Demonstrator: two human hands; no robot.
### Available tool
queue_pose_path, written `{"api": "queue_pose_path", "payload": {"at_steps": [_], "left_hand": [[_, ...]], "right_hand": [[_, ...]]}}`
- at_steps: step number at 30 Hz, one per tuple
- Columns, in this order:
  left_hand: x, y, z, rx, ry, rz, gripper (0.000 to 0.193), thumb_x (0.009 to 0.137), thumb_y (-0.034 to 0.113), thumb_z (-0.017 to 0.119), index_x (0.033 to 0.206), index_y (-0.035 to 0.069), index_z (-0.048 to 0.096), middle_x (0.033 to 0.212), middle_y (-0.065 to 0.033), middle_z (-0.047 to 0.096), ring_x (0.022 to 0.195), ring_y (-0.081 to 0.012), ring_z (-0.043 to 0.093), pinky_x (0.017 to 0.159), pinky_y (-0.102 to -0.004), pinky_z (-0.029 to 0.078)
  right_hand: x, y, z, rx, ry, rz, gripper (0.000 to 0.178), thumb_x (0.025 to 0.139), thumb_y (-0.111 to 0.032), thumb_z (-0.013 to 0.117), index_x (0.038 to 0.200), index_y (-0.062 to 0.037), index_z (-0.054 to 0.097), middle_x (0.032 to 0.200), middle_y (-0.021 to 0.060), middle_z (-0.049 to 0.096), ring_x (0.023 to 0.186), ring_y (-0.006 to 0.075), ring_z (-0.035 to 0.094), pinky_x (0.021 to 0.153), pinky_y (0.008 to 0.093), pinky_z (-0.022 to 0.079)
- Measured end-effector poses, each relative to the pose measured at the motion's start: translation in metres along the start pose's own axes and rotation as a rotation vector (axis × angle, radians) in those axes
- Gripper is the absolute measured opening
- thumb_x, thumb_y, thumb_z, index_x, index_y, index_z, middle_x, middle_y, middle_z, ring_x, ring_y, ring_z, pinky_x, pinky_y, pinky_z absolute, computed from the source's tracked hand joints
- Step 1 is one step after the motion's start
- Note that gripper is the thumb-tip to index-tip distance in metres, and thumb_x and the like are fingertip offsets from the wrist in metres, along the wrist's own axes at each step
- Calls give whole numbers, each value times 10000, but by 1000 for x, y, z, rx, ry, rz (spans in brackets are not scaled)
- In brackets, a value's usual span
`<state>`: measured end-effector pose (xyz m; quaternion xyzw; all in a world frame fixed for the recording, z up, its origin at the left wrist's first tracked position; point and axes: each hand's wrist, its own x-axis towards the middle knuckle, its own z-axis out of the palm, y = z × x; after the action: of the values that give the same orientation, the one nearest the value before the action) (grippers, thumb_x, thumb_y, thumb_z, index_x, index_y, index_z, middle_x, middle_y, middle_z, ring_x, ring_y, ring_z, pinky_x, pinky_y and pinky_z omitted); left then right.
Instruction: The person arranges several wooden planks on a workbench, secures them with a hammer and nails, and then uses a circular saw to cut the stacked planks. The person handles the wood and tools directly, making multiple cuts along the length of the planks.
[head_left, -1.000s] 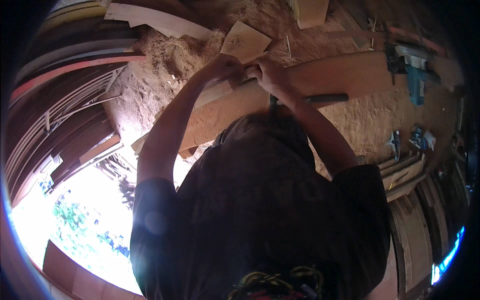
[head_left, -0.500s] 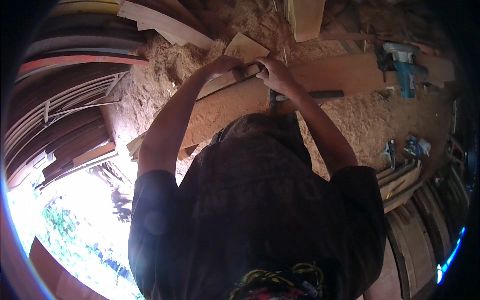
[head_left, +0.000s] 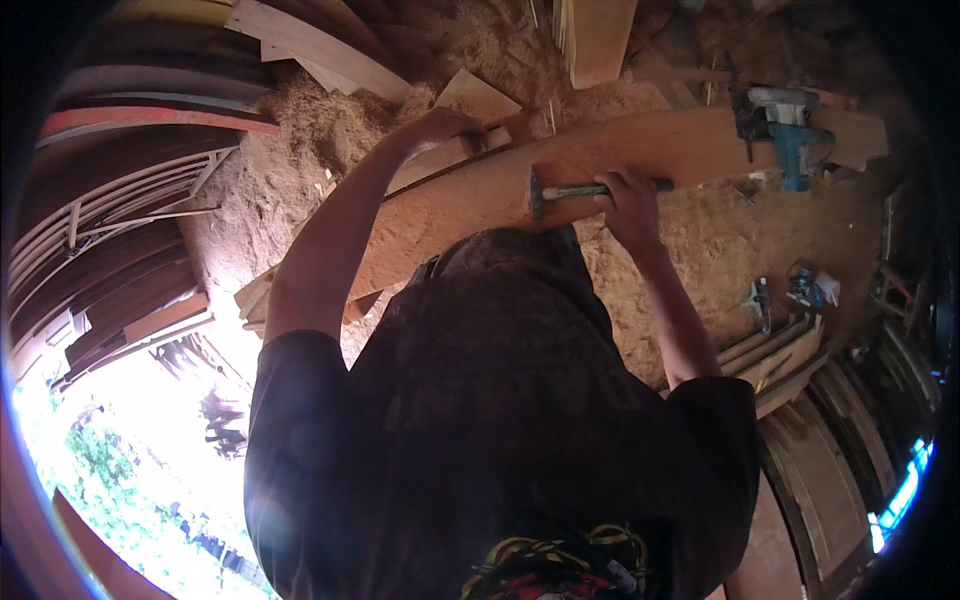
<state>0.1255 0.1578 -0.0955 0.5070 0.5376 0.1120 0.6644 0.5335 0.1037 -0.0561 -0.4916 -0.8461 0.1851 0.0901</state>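
Observation:
A long wooden board (head_left: 440, 215) lies across in front of my body, with a power tool on its right end. My right hand (head_left: 630, 207) is wrapped round the handle of a hammer (head_left: 570, 190), whose dark head rests at the board's middle. At the board's far edge my left hand (head_left: 447, 128) is closed on a small wooden piece (head_left: 497, 138); its fingertips are partly hidden. Beneath that hand, a wooden strip (head_left: 425, 168) runs along the edge.
The blue-green power tool (head_left: 793, 145) sits at the right. Sawdust (head_left: 690, 260) covers the ground. Planks (head_left: 320, 50) lie at the far left and more lumber (head_left: 790, 370) at the right. Another blue tool (head_left: 805, 287) lies on the ground. Stacked boards (head_left: 120, 200) stand at the left.
My right hand has left the small wooden piece by my left hand and taken hold of the hammer handle. My left hand stays at the far edge. The view has shifted slightly.

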Motion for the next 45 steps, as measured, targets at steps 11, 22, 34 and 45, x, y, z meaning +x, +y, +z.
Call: {"api": "queue_pose_path", "payload": {"at_steps": [11,22,34,45], "left_hand": [[13,-27,-4,195,3,186,295,1052,215,592,1214,129,823,1246,-47,801,1180,-194,711,1101,-346,494],[11,-8,-2,54,41,43,291,988,297,766,1170,84,843,1146,-79,821,1057,-179,727,997,-359,551],[15,-17,1,-87,61,53,238,806,238,928,974,95,839,958,-23,804,954,-122,722,909,-326,560],[16,-37,6,4,70,134,277,923,253,811,1095,37,795,1015,-81,771,995,-154,704,910,-370,558]], "right_hand": [[-30,-25,-6,284,-432,147,274,958,-256,751,1127,-45,709,976,212,741,968,434,723,822,531,563],[-44,-25,12,330,-240,290,371,993,-353,748,1164,-28,700,1016,228,739,956,437,729,781,522,567],[49,-73,-7,164,29,87,322,936,-281,806,1174,-78,725,1086,161,715,1036,392,711,847,481,576],[145,-84,58,258,-429,-145,372,927,-107,751,1295,-104,693,1250,148,715,1152,395,691,948,495,582]]}}
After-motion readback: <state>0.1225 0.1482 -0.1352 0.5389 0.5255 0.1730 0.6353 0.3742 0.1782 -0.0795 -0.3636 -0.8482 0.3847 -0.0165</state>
